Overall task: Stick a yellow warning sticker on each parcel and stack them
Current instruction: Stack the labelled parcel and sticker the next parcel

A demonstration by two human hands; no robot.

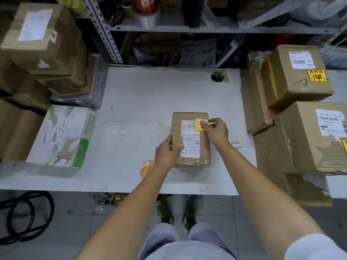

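On the tabletop (140, 109) the parcel (205, 145) lay with its long axis pointing away from the person; yellow sticker (198, 123) on its far-right top corner, pinched by right hand (217, 131) fingers (204, 125); left hand (166, 152) fingers curled round the near-left edge; stickered stack (300, 77) was rightward, nearer the right hand.

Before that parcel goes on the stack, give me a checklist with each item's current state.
1. The parcel bears the yellow sticker: ok, on its top at the far right corner.
2. Sticker pressed flat: cannot tell; the right hand pinches it and its fingers cover part.
3. Parcel steadied: ok, the left hand grips its near left edge.
4. Barcode on the white label uncovered: ok, the sticker overlaps only the label's far corner.
5. Reach to spare stickers: ok, on the table beside the left wrist.
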